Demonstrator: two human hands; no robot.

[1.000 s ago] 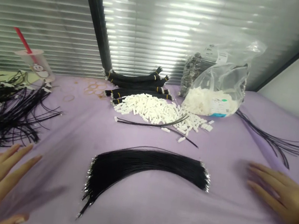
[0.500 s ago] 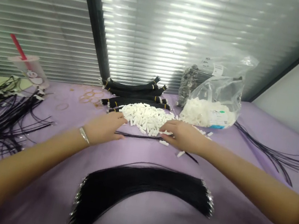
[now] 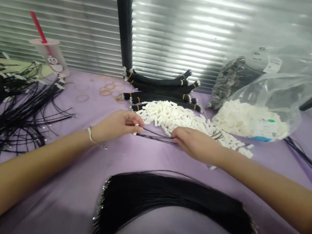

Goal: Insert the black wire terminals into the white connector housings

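A few thin black cords (image 3: 155, 137) stretch between my two hands just in front of a heap of small white sleeve-like pieces (image 3: 170, 115). My left hand (image 3: 118, 125) is closed, its thumb and fingers pinching the cords' left end, with a bit of white showing at the fingertips. Around the cords farther right, my right hand (image 3: 194, 142) is closed, palm down, beside the white heap. Thin cord ends stick out past its knuckles. Nearer to me lies a wide curved bundle of black cords (image 3: 174, 192) with metallic tips, touched by neither hand.
Tied black bundles (image 3: 160, 90) lie behind the white heap. At right stands a clear bag of white pieces (image 3: 246, 119), near more black cords (image 3: 310, 159). Loose cords with white tags (image 3: 16, 111), a cup with red straw (image 3: 50, 54) and rubber bands (image 3: 111, 89) are left.
Both hands have closed on the black cords, which lay on the table before and now span between them. The view has turned, shifting everything rightward.
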